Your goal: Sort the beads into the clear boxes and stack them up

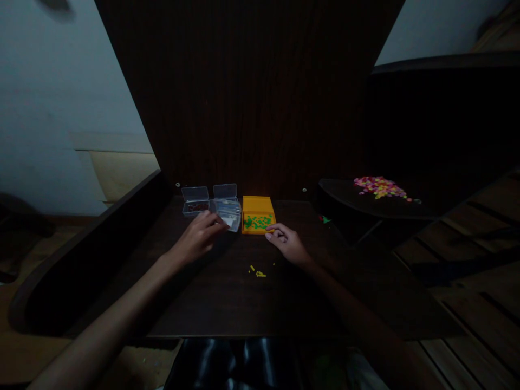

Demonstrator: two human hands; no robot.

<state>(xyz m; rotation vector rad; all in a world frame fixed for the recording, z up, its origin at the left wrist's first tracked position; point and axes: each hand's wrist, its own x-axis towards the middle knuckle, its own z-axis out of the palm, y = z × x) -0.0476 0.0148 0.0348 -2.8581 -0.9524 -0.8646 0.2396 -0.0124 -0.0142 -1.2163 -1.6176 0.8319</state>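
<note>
An orange-yellow box (259, 205) lies with its lid folded back, and small green pieces (258, 221) are scattered inside it. My right hand (286, 242) is at its front right corner, thumb and forefinger closed on the edge. My left hand (203, 234) hovers in front of a clear plastic case (233, 223), its fingertips pressed together. Whatever those fingers may hold is too small and dark to make out. A second clear case (195, 208) with dark reddish pieces stands open behind the left hand. Several tiny yellow pieces (260, 274) lie on the tabletop nearer to me.
A dark wooden table (195, 309) has a raised side panel (93, 244) on the left and a tall back panel (252, 97). At the right, a heap of pink and yellow pieces (381, 187) lies on a dark rounded shelf (343, 196). A small green and red object (325, 219) is below it.
</note>
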